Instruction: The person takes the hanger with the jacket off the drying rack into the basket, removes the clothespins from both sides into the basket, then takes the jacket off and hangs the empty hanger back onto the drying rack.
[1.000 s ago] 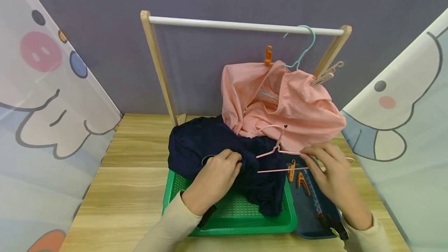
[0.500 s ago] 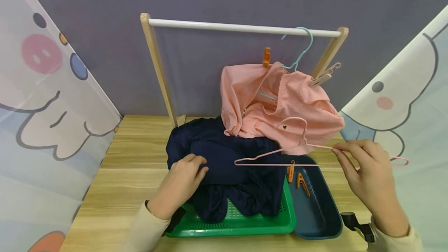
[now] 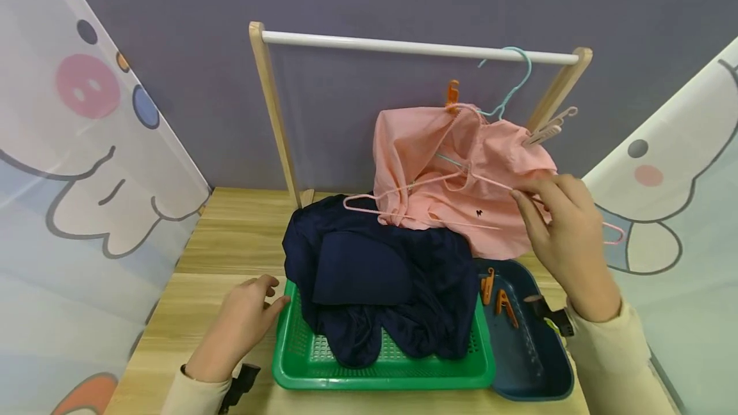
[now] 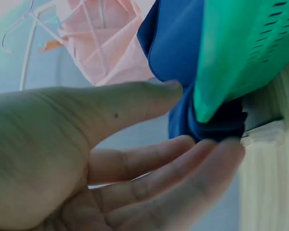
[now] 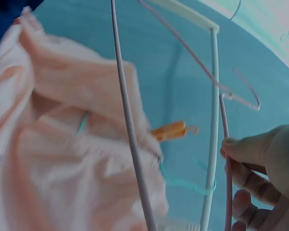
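Observation:
My right hand (image 3: 567, 235) pinches a pink clothes hanger (image 5: 126, 106) between thumb and fingertips. The hanger stands raised in front of a pink zip jacket (image 3: 498, 152), its hook near the jacket's collar. That jacket hangs on a teal hanger (image 3: 519, 85) from the white rod (image 3: 369, 45). My left hand (image 3: 236, 322), fingers loosely spread, is beside the left edge of a green basket (image 3: 383, 383) and holds nothing. Over the basket lies a navy garment (image 3: 363, 268), its flap on top and its lower folds inside.
An orange clothespin (image 3: 452, 93) and a beige clothespin (image 3: 548, 132) grip the jacket. Right of the basket stands a dark blue tray (image 3: 521, 364) with two orange clothespins (image 3: 506, 308) in it. The rack's wooden post (image 3: 275, 114) rises at the left.
My left hand let go of the navy garment and drew back left. The hanger came free of the garment, went right, then rose toward the rack in my right hand.

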{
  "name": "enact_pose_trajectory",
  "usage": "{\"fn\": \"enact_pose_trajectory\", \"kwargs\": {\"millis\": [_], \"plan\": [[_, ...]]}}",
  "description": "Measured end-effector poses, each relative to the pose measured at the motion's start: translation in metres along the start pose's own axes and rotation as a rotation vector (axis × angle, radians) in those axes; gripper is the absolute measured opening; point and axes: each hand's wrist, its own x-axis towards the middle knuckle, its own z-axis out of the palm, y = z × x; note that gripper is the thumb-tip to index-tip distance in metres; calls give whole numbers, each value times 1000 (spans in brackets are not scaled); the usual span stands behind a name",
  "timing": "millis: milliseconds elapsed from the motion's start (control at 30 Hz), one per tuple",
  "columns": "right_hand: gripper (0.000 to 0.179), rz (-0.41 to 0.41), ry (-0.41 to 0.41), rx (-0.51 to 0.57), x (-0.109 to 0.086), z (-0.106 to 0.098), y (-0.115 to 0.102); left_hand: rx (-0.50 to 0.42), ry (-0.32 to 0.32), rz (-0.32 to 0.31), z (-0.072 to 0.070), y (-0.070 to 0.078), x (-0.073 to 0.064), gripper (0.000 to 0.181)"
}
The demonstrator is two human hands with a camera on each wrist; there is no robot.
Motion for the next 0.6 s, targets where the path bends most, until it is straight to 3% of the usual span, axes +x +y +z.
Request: {"fn": "enact_pose_trajectory", "kwargs": {"millis": [133,233,400,600], "plan": [[9,-11,13,2,29,17,-7,-77,-118,-92,0,-6,-2,26],[11,-15,32,4,51,33,-12,-153,-172,-142,2,-9,-3,22],[14,-19,82,8,83,63,-22,-216,-193,-170,4,-11,-3,21],[17,-63,128,-38,107,92,-36,-251,-211,-189,5,-12,-3,20]]}}
